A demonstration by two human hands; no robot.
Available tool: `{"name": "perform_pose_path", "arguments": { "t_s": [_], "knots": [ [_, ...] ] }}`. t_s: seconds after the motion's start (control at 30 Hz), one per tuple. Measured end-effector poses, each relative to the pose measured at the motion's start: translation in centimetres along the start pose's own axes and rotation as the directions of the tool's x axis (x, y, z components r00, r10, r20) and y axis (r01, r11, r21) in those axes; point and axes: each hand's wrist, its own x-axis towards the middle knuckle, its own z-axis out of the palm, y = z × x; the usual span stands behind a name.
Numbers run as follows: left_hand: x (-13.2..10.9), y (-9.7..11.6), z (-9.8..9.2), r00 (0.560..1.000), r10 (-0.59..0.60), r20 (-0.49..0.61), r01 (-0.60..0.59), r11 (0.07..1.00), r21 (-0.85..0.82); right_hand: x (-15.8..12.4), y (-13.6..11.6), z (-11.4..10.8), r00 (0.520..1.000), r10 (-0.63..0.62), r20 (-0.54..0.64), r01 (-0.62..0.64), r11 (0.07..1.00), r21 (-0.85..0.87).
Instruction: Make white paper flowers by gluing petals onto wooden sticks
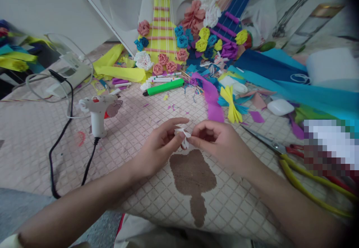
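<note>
Between my two hands is a small white paper flower (184,135), held just above the table near a brown patch in the cloth. My left hand (165,139) pinches its left side between thumb and fingers, with the index finger stretched over the top. On the other side, my right hand (211,137) has thumb and fingertips closed on the flower's right edge. The fingers cover part of the flower. Beyond the hands stands a yellow paper guitar (161,34) with white strings and paper roses round its base.
A white glue gun (98,117) with a black cord stands at left. Scissors (276,147) and yellow-handled pliers (308,177) lie at right. A green marker (165,87), a purple strip (209,98), a yellow paper bow (231,104) and scraps lie ahead. A blue guitar (238,12) leans behind.
</note>
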Motion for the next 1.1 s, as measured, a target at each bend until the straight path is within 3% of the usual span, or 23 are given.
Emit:
{"name": "perform_pose_path", "arguments": {
  "t_s": [0.3,0.77,0.97,1.1],
  "knots": [
    [0.06,-0.2,0.08,0.994,0.043,-0.103,-0.032,0.994,0.106,0.05,0.04,-0.02,1.0,-0.012,0.013,0.012,1.0,0.016],
    [0.28,-0.36,-0.14,0.989,0.05,-0.139,-0.055,0.998,-0.03,0.22,-0.24,-0.38,1.0,-0.006,0.006,0.006,1.0,-0.003],
    [0.53,-0.13,-0.7,0.975,0.056,-0.214,-0.075,0.994,-0.082,0.35,-0.23,-0.84,0.999,-0.008,-0.052,0.006,0.999,-0.044],
    [0.53,0.04,-0.83,0.982,0.05,-0.181,-0.071,0.991,-0.109,0.39,-0.17,-0.92,0.997,-0.015,-0.076,0.011,0.999,-0.043]
  ]
}}
